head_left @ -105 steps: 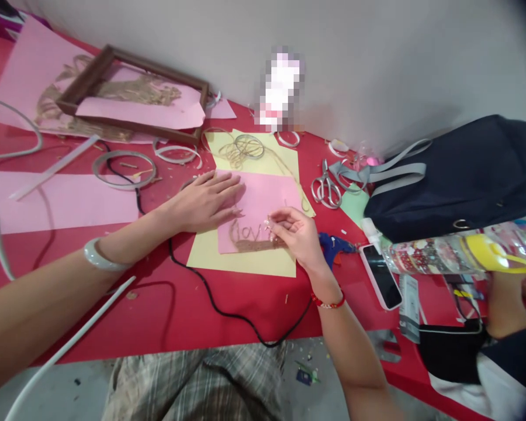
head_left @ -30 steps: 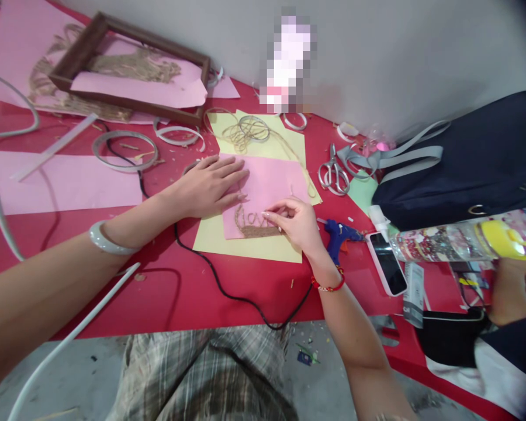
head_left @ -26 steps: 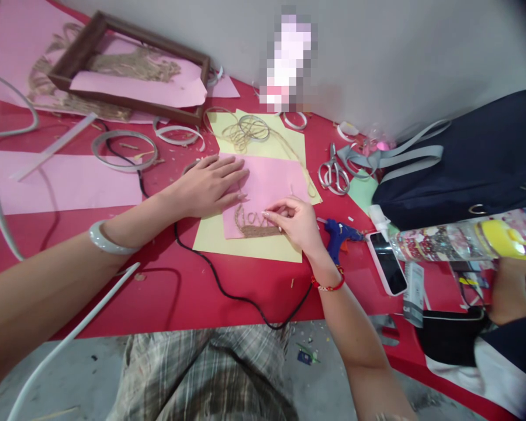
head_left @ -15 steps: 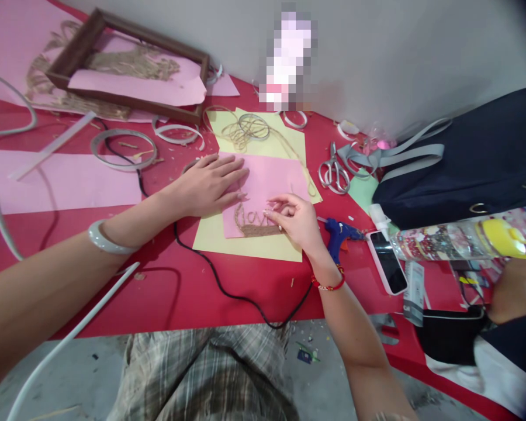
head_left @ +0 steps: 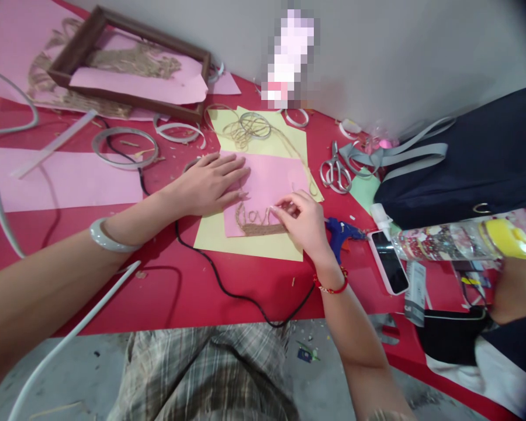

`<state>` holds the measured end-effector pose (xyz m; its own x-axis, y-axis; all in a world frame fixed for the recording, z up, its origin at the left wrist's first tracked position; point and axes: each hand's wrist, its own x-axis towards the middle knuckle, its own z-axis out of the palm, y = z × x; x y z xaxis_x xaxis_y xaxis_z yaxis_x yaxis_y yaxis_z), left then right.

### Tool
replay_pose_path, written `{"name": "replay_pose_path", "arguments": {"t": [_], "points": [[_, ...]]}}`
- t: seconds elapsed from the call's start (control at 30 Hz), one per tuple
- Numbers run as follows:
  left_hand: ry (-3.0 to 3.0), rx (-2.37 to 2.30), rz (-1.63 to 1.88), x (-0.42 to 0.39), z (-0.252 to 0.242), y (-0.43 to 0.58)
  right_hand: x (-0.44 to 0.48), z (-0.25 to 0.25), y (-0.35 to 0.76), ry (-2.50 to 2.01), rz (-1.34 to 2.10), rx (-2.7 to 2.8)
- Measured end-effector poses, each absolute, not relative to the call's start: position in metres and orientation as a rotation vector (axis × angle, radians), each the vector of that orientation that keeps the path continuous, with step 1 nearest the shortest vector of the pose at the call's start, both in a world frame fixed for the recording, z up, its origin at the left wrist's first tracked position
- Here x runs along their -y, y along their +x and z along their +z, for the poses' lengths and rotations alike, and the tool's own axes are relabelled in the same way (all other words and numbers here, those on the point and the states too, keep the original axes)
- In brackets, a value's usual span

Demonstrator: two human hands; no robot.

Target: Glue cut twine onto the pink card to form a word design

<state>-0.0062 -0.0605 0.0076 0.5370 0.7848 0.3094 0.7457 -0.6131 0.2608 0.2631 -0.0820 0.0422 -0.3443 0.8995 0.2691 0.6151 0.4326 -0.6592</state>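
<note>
My left hand (head_left: 213, 184) lies flat, fingers spread, over the left edge of a pink paper sheet (head_left: 272, 172). On that sheet, twine lettering (head_left: 254, 216) reads roughly "lov", with a band of brown twine (head_left: 263, 230) beneath it. My right hand (head_left: 304, 219) pinches the twine at the right end of the letters; the fingers hide part of it. Under the pink sheet is yellow paper (head_left: 249, 247). A loose tangle of thin twine (head_left: 241, 131) rests on its upper part. A blue glue gun (head_left: 342, 230) lies just right of my right hand.
Scissors (head_left: 335, 169), a phone (head_left: 388, 262), a bottle with a yellow cap (head_left: 447, 242) and a dark bag (head_left: 477, 158) stand to the right. A brown frame (head_left: 153, 29) and tape rolls (head_left: 125, 166) are at left. A black cable (head_left: 219, 280) crosses the red table. Another person's arm (head_left: 515, 286) shows at right.
My right hand has shifted slightly right along the lettering, so more of the third letter shows. My left hand stays in place on the paper.
</note>
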Motion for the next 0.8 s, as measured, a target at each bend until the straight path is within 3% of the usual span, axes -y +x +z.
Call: {"name": "replay_pose_path", "arguments": {"t": [0.5,0.8], "points": [[2.705,-1.11,0.728,0.072,0.017,0.007,0.086,0.041,0.262,-1.295,0.684,2.118],[2.793,-0.915,0.514,0.085,0.017,0.021,0.086,0.041,0.263,-1.368,0.757,2.147]]}}
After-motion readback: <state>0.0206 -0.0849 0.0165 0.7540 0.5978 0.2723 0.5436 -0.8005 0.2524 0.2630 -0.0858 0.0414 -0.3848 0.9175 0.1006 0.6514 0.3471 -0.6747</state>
